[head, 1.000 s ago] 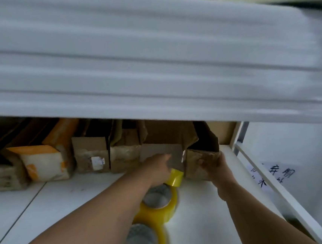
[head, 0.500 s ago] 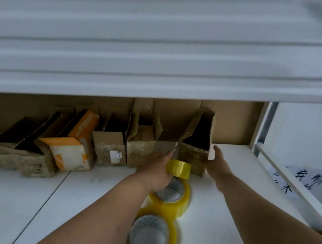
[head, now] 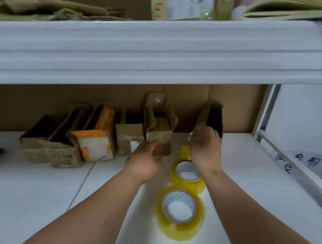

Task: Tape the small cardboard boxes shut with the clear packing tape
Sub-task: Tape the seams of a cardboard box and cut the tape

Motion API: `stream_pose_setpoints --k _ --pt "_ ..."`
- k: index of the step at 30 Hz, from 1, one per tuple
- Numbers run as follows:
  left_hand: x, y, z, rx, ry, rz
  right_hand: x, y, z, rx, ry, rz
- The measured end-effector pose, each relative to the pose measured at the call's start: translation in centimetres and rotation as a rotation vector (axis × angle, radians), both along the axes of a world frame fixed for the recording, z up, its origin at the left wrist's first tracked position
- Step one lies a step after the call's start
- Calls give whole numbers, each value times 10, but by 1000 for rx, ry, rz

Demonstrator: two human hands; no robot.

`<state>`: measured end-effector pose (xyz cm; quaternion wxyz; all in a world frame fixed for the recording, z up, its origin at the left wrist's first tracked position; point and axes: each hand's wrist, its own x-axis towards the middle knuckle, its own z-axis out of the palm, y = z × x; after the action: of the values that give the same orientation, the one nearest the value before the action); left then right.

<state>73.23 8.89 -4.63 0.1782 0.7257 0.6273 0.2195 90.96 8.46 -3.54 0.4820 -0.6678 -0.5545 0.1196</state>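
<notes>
**Q:** While both hands reach toward the back of the shelf, what does each one do?

**A:** Right hand [head: 205,147]: fingers curled round the near flap of an open cardboard box [head: 211,117] that leans against the brown backing board [head: 237,102]. Left hand [head: 143,161]: fingers extended toward the front of a second small box [head: 159,139] with raised flaps; contact is likely, but a grip cannot be confirmed, and it carries no tape.

**Q:** Which step does that indicate?

**A:** Probably selection of a box, before any taping. Two rolls of clear packing tape lie flat on the white shelf [head: 45,192] between the forearms: the far roll [head: 187,173] beside the right wrist, the near roll [head: 179,211] closer to the viewer. A yellowish strip [head: 184,152] stands up beyond the far roll. The next move seems to call for drawing a box forward, folding its flaps down, then taking a roll.

**Q:** What crowds the work?

**A:** A row of worn boxes [head: 97,141] stands to the left, and the upper shelf [head: 149,50] overhangs low, leaving little headroom.
</notes>
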Motion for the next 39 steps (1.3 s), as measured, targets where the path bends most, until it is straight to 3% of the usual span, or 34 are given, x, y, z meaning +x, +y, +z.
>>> stream_pose_setpoints --k 3,8,12,21,27,32,36,39 --pt "-70 -34 1 3 42 77 -79 -15 -2 18 -135 140" --pt "-210 -99 2 -51 160 257 -214 -54 -14 -115 -64 385" --pt "-307 -139 -5 -116 228 381 -308 -81 -30 -163 -204 554" --pt "-473 -158 -20 -143 431 529 -483 -67 -51 -251 -356 766" --pt "-572 -127 -32 -177 519 567 -598 -16 -72 -299 -416 804" --pt "-644 -106 -42 -199 590 586 -664 12 -71 -270 -601 765" --pt "-677 -87 -51 -208 572 493 -684 23 -72 -218 -779 731" --pt "-692 -71 -55 -141 559 365 -690 28 -68 -217 -754 669"
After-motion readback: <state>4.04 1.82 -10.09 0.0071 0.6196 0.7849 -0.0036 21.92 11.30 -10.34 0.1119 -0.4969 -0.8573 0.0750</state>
